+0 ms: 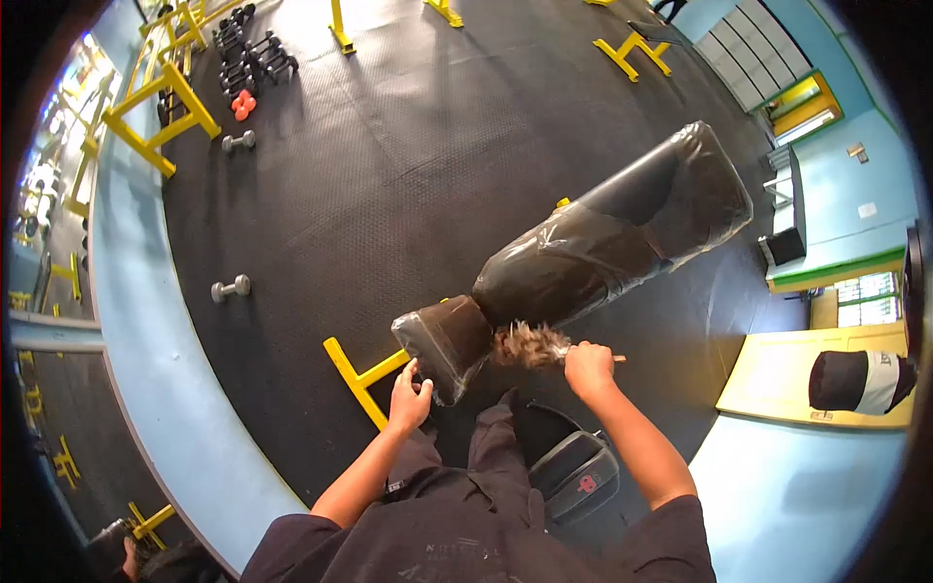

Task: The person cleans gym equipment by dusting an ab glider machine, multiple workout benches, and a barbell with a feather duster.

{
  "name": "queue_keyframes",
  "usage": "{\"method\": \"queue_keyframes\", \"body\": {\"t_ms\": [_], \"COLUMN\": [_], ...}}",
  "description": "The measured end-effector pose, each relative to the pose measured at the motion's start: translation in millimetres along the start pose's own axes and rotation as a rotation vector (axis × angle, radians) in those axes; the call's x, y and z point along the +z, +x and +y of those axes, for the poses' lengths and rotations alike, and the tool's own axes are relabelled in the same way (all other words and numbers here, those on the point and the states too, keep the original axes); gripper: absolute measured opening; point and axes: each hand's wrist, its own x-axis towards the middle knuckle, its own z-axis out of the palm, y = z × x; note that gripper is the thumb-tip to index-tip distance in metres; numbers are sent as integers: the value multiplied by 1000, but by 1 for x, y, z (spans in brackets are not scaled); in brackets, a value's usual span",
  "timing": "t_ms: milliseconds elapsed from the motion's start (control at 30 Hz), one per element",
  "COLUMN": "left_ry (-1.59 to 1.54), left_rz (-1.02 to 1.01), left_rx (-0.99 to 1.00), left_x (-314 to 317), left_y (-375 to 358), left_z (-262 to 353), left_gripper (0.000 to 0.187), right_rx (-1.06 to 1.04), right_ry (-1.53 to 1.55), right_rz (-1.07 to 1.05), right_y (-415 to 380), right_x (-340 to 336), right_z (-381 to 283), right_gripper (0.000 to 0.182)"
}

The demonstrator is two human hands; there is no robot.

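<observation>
My right hand (pixel 589 370) is closed around the handle of a brown feather duster (pixel 530 346). Its feathers lie against the gap between the two pads of a weight bench, by the seat end. My left hand (pixel 410 398) is open, fingers apart, with its fingertips right at the near corner of the short seat pad (pixel 447 340). Beyond it the long back pad (pixel 622 219) slopes up to the right. Both pads are dark and wrapped in clear plastic. A yellow bench leg (pixel 358 384) shows left of the seat.
A black and grey bag (pixel 575 476) sits on the floor by my legs. Grey dumbbells (pixel 231 289) lie on the black rubber floor to the left, with racked dumbbells (pixel 238 63) farther off. A mirrored wall (pixel 58 408) runs along the left; a yellow door (pixel 768 374) is at right.
</observation>
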Motion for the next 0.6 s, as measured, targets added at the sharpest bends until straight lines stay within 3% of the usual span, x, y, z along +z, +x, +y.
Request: {"method": "queue_keyframes", "body": {"t_ms": [67, 167, 233, 267, 333, 400, 500, 533, 600], "left_ry": [96, 190, 139, 152, 153, 192, 224, 218, 291], "left_rz": [-52, -98, -178, -185, -202, -214, -232, -241, -287], "left_rx": [28, 38, -140, -138, -124, -93, -44, -33, -68], "left_x": [4, 1, -5, -4, 1, 7, 13, 14, 8], "left_y": [3, 5, 2, 2, 3, 7, 20, 23, 23], "left_z": [5, 14, 34, 35, 26, 14, -22, -28, -16], "left_gripper": [67, 70, 78, 78, 85, 86, 86, 85, 84], "right_rx": [-33, 147, 229, 236, 354, 351, 151, 123, 270], "right_ry": [124, 338, 464, 477, 857, 1058, 1324, 1403, 1338], "right_rz": [-138, -195, -130, -135, 11, -60, 45, -6, -45], "right_y": [-17, -58, -90, -99, -115, -107, -84, -78, -75], "right_x": [-31, -69, -88, -85, -81, -52, 36, 67, 120], "right_z": [23, 64, 86, 87, 86, 61, -16, -40, -78], "right_gripper": [21, 27, 29, 29, 30, 30, 30, 32, 34]}}
